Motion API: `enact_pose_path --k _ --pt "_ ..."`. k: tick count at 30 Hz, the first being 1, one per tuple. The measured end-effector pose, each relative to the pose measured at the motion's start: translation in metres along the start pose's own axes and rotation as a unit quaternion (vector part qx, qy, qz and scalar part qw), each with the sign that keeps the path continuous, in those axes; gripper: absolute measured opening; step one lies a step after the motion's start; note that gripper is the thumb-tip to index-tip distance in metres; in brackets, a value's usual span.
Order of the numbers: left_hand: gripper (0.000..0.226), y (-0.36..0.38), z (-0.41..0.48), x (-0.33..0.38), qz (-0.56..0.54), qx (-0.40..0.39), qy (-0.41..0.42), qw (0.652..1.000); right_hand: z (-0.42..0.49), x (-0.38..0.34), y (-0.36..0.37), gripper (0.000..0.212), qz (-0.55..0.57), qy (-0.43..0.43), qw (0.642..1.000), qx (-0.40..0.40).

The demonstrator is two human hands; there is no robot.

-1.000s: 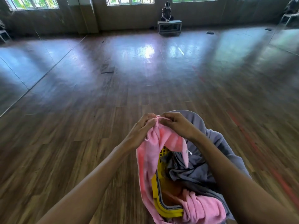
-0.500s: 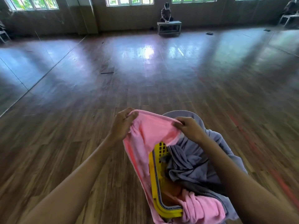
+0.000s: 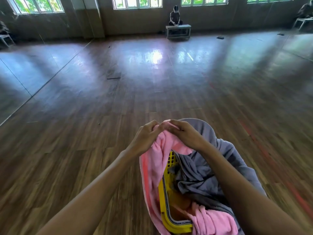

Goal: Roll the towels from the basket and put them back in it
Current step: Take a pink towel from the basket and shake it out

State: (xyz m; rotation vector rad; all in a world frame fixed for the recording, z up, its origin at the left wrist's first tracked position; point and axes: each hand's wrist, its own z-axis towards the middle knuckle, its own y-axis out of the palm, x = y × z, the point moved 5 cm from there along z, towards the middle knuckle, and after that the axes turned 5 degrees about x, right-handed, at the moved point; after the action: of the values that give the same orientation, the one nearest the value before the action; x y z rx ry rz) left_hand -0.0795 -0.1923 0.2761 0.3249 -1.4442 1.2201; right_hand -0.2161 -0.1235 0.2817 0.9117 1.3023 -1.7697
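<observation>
Wooden floor (image 3: 76, 133) open ahead, yellow basket (image 3: 163, 202) filled by grey towel (image 3: 199, 175), pink towel (image 3: 155, 168) draping rim

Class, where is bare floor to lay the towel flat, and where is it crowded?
Bare floor lies left of the basket and ahead of the left hand and right hand. Crowded: the basket, draped with pink towel and grey cloth.

Daylight from high windows (image 3: 137, 3) glares off the dim wooden floor (image 3: 155, 56); wide-angle edges bend and blur.
</observation>
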Motion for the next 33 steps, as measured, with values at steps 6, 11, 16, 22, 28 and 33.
enact_pose_path --k 6,11,16,22,28,33 --pt "0.040 0.006 0.007 -0.005 -0.110 -0.051 -0.038 0.992 0.000 0.000 0.001 0.018 -0.032 0.028 0.998 -0.052" --pt "0.041 0.003 0.008 -0.018 -0.107 0.017 -0.045 0.993 -0.011 0.025 -0.015 0.013 -0.049 0.065 0.996 0.025" --pt "0.044 -0.015 -0.001 -0.023 -0.071 0.098 -0.052 0.991 -0.025 0.048 -0.021 0.010 -0.042 0.086 0.995 -0.008" --pt "0.050 -0.030 -0.020 -0.029 -0.063 0.126 -0.054 0.989 -0.034 0.028 -0.016 0.022 -0.018 0.075 0.997 0.019" --pt "0.046 -0.037 -0.055 -0.012 -0.098 0.088 -0.038 0.991 -0.080 -0.006 -0.001 0.026 0.028 0.065 0.995 0.070" --pt "0.046 -0.022 -0.099 0.012 -0.111 0.010 0.000 0.994 -0.156 -0.037 0.005 0.022 0.034 0.084 0.982 0.168"
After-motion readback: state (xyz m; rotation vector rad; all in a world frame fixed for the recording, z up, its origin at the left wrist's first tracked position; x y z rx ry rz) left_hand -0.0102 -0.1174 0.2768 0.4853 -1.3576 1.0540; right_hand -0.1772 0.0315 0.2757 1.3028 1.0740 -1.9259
